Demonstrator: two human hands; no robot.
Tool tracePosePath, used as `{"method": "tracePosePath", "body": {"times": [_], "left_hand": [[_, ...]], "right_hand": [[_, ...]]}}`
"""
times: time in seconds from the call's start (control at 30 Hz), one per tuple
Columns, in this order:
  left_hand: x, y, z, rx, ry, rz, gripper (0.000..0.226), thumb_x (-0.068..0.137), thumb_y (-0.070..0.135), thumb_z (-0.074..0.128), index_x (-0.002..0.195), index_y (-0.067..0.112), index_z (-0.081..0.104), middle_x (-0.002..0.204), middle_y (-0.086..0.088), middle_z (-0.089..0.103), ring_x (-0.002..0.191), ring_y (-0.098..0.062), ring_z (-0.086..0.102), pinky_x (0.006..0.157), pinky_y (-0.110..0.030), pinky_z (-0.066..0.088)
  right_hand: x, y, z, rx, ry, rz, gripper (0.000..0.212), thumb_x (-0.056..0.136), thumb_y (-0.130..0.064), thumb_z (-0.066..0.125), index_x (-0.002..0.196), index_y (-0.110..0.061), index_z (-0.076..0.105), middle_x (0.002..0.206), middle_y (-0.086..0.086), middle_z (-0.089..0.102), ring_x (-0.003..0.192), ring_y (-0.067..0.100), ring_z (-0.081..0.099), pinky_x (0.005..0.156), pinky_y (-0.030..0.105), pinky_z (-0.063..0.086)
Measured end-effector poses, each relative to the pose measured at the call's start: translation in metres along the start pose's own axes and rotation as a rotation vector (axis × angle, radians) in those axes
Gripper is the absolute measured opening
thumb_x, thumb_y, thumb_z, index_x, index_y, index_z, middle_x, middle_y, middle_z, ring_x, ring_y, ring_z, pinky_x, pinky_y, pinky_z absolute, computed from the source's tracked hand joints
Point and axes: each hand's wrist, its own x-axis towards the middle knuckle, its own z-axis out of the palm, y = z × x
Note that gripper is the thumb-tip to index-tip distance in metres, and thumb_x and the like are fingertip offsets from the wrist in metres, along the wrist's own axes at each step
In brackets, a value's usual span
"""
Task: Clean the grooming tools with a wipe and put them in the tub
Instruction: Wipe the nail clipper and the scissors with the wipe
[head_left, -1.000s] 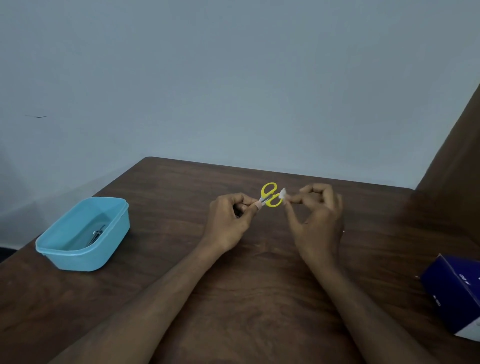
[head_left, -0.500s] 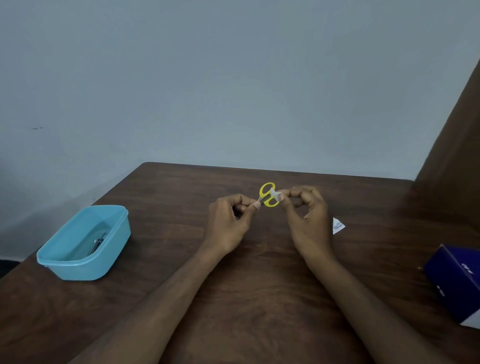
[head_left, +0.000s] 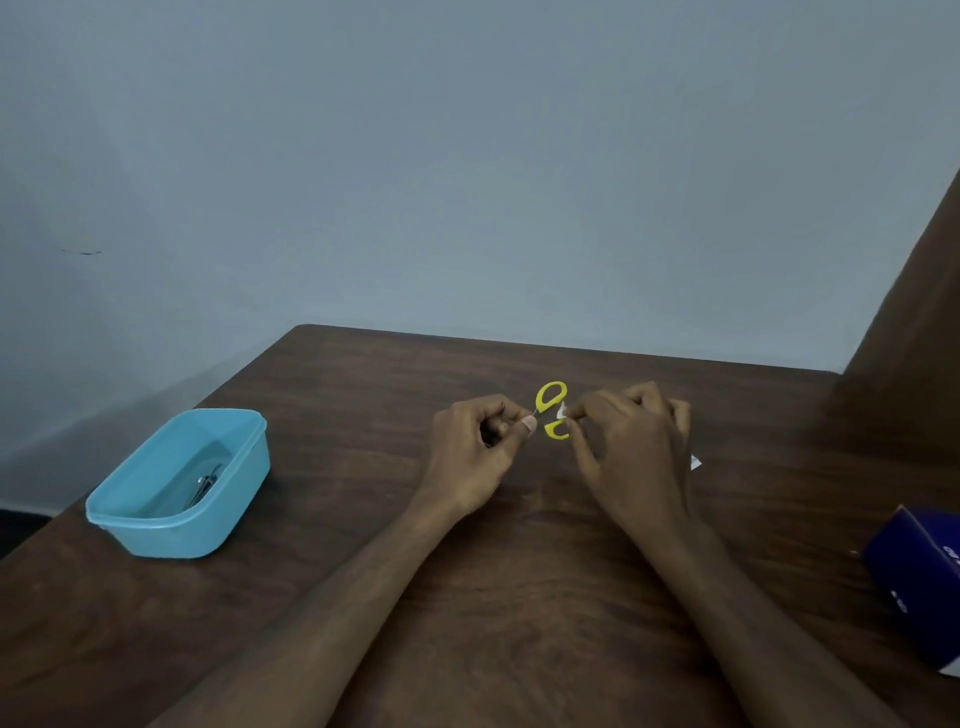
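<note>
Small yellow-handled scissors held above the brown wooden table, blade end pinched in left hand, right hand pinching a small white wipe against the handles; metal tool already in light-blue plastic tub, scissors not yet

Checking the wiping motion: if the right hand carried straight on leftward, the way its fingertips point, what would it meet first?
The yellow-handled scissors, which its white wipe already seems to touch; beyond them, the left hand.
</note>
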Motion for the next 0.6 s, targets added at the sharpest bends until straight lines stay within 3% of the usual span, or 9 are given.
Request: {"method": "tracePosePath", "body": {"times": [0.17, 0.33, 0.47, 0.6], "left_hand": [[0.001, -0.003, 0.002, 0.001, 0.019, -0.041, 0.008, 0.094, 0.025, 0.082, 0.087, 0.026, 0.084, 0.061, 0.017, 0.062, 0.059, 0.001, 0.057, 0.057, -0.011, 0.04], [0.0, -0.002, 0.002, -0.004, -0.032, -0.028, 0.01, 0.094, 0.025, 0.082, 0.084, 0.026, 0.082, 0.063, 0.015, 0.064, 0.059, 0.0, 0.056, 0.057, -0.012, 0.039], [0.001, -0.005, 0.003, -0.012, -0.032, -0.036, 0.019, 0.095, 0.027, 0.081, 0.078, 0.035, 0.077, 0.068, 0.012, 0.071, 0.064, -0.002, 0.063, 0.061, -0.013, 0.044], [0.001, -0.006, 0.003, 0.014, -0.054, -0.048, 0.015, 0.094, 0.027, 0.082, 0.079, 0.031, 0.08, 0.065, 0.014, 0.069, 0.061, 0.002, 0.059, 0.059, -0.012, 0.041]], "right_hand": [[-0.002, -0.004, 0.0, 0.038, -0.014, -0.005, 0.006, 0.092, -0.029, 0.075, 0.09, -0.03, 0.07, 0.088, -0.015, 0.072, 0.091, 0.022, 0.056, 0.079, 0.04, 0.031], [-0.003, -0.01, 0.004, 0.104, -0.086, -0.112, 0.004, 0.091, -0.026, 0.072, 0.093, -0.03, 0.071, 0.087, -0.015, 0.072, 0.092, 0.021, 0.057, 0.081, 0.04, 0.033], [-0.001, -0.001, 0.0, 0.009, -0.08, -0.005, 0.011, 0.088, -0.029, 0.077, 0.086, -0.03, 0.066, 0.083, -0.013, 0.072, 0.092, 0.022, 0.054, 0.081, 0.04, 0.031], [-0.005, -0.006, 0.004, 0.163, -0.143, -0.102, 0.007, 0.087, -0.026, 0.071, 0.091, -0.032, 0.07, 0.084, -0.017, 0.069, 0.093, 0.017, 0.055, 0.081, 0.04, 0.034]]}}
